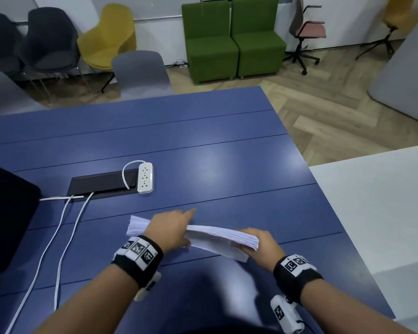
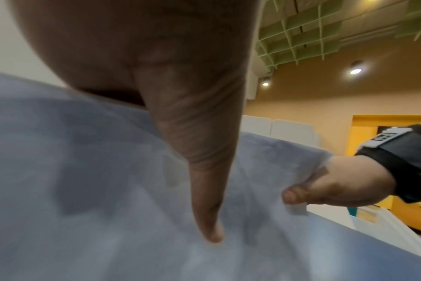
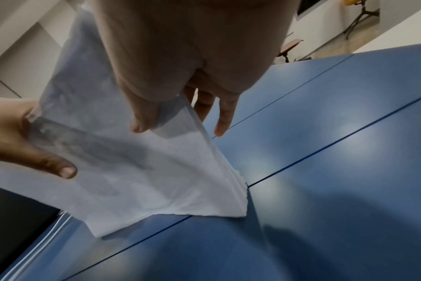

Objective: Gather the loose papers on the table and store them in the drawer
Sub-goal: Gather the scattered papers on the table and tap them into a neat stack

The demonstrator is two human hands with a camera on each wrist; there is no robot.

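Observation:
A thick stack of white papers (image 1: 217, 236) stands tilted on its long edge on the blue table (image 1: 203, 153), near the front. My left hand (image 1: 173, 227) grips its left part, the thumb (image 2: 204, 190) flat on the near face and the index finger stretched out behind. My right hand (image 1: 262, 242) grips the right end, with the thumb on the near face and the fingers (image 3: 222, 121) behind the papers (image 3: 156, 180). The stack's lower corner touches the tabletop. No drawer is in view.
A white power strip (image 1: 145, 178) lies beside a black cable hatch (image 1: 101, 183), and white cables (image 1: 65, 237) trail toward the front left. A black object (image 1: 7, 213) sits at the left edge. A white cabinet top (image 1: 372, 201) adjoins the table's right side; chairs stand beyond the far edge.

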